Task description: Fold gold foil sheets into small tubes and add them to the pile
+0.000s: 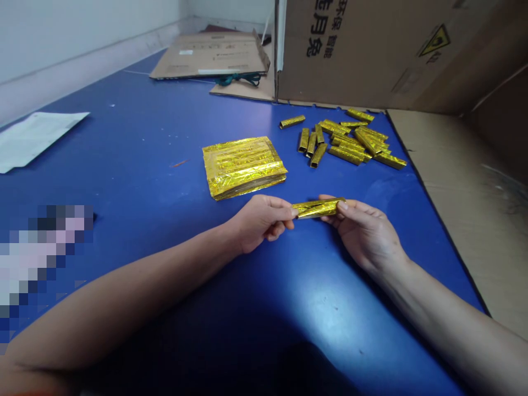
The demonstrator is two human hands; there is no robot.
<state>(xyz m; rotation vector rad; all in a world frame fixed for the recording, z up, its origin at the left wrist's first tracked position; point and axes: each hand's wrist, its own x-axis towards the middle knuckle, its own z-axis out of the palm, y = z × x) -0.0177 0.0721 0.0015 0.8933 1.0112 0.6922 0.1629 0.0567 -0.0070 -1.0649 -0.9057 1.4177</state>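
Observation:
A strip of shiny gold foil paper [317, 208], partly folded lengthwise with a gap along it, is held level between my two hands. My left hand [268, 221] pinches its left end between thumb and fingers. At the right end, my right hand [361, 225] grips it with the thumb in front and the fingers behind and below. Beyond my left hand lies a stack of flat gold foil sheets [245, 165]. Several small folded gold tubes [348, 144] lie in a loose pile farther back on the right.
The blue table [144, 192] carries a white paper [37, 137] at the left and a pixelated patch below it. Flattened cardboard [210, 55] with a teal cord [239, 80] lies at the back. A large cardboard box [363, 55] stands behind the tubes.

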